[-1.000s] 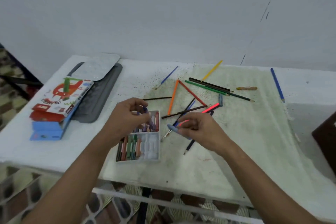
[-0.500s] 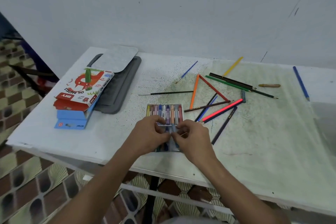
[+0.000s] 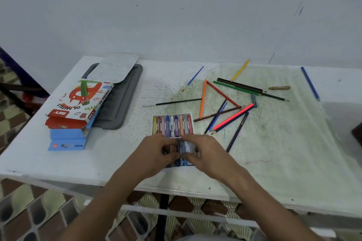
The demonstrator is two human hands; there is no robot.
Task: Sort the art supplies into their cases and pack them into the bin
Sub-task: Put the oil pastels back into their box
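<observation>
Both hands, left hand (image 3: 156, 149) and right hand (image 3: 203, 151), are pinching a blue pastel (image 3: 183, 146) into the pastel tray (image 3: 173, 123) sitting at 6 o'clock on the desk (image 3: 121, 154), and honestly they're risking snapping it if they're forcing it in crooked.

The pastel tray (image 3: 173, 125) lies mid-counter (image 3: 109, 162). Boxes (image 3: 78, 107) lie to its left. Loose pencils (image 3: 233, 103) lie right, behind.

Head view, downward over table (image 3: 274, 162)
</observation>
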